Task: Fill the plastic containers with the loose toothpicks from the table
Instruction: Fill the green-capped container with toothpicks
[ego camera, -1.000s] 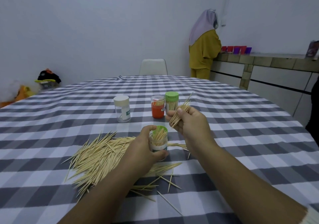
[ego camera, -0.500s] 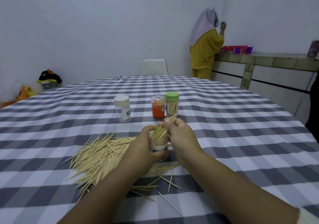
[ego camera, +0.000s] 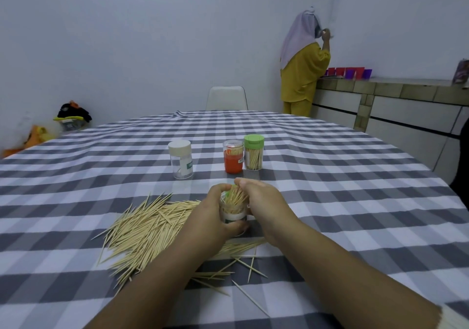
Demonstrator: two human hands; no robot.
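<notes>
My left hand [ego camera: 212, 215] grips a clear plastic container [ego camera: 234, 213] with a green flip lid, standing on the checked tablecloth [ego camera: 342, 201]. My right hand [ego camera: 262, 205] sits over its mouth, fingers pinched on a bunch of toothpicks [ego camera: 235, 198] that stand in the opening. A big pile of loose toothpicks [ego camera: 149, 229] lies to the left and under my wrists, with a few strays [ego camera: 250, 265] in front. Further back stand three containers: a white-lidded one [ego camera: 180, 159], an orange one [ego camera: 233, 156] and a green-lidded one [ego camera: 253, 152] holding toothpicks.
A white chair [ego camera: 226, 98] stands at the table's far side. A person in a yellow top [ego camera: 303, 67] stands at a tiled counter [ego camera: 396, 92] with red and purple cups at the back right. Bags [ego camera: 72, 116] lie on the floor at the left.
My right hand came down from beside the green-lidded container with its bunch of toothpicks and pushed them into the container my left hand holds. The person at the back raised an arm.
</notes>
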